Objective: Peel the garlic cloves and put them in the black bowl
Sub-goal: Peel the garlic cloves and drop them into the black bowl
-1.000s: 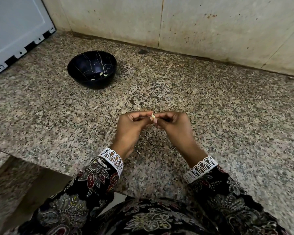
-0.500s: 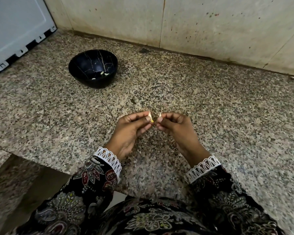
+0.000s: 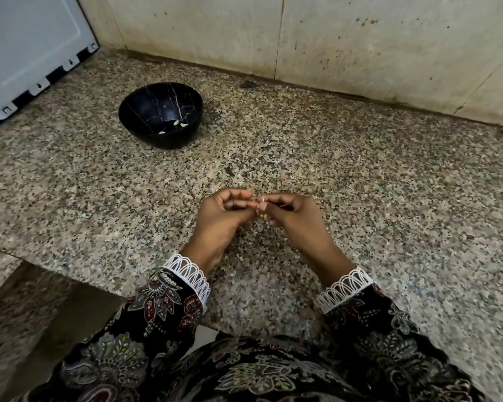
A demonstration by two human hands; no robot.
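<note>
The left hand (image 3: pixel 224 216) and right hand (image 3: pixel 291 214) meet fingertip to fingertip, both pinching one small clove (image 3: pixel 262 206) between them, its skin seemingly only partly off, so peeling looks mid-way. The bowl (image 3: pixel 157 139) sits well ahead and to the left of the hands with a few peeled cloves (image 3: pixel 180 124) already inside. Bare counter (image 3: pixel 389 184) lies between hands and bowl, the wall (image 3: pixel 360 39) stands beyond, and the counter's edge drops off near the left sleeve (image 3: pixel 169 297).

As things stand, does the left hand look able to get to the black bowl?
Probably yes: the black bowl sits open on the counter, ahead and to the left hand's side, with bare granite between. That hand is busy pinching the garlic clove, though.
</note>
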